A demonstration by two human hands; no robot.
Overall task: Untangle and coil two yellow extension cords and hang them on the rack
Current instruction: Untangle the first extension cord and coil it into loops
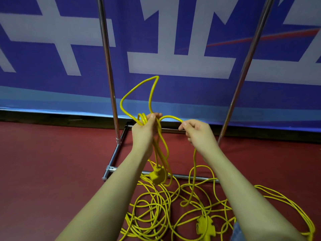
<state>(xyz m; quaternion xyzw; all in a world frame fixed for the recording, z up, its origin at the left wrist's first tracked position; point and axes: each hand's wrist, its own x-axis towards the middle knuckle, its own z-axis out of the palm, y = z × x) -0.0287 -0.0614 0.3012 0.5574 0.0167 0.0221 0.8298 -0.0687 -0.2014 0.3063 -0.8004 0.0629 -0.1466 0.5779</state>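
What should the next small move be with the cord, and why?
Probably bring the right hand over to lay its stretch of cord into the left hand, adding one more loop. The left grip already holds a few loops with a socket block dangling, and most of the cord still lies tangled on the floor.

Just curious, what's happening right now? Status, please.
Left hand grips a few yellow cord loops. Right hand pinches the next stretch. Tangled yellow cord pile on red floor. Chrome rack bare.

Red floor (52,162); blue-white banner (52,80) behind.
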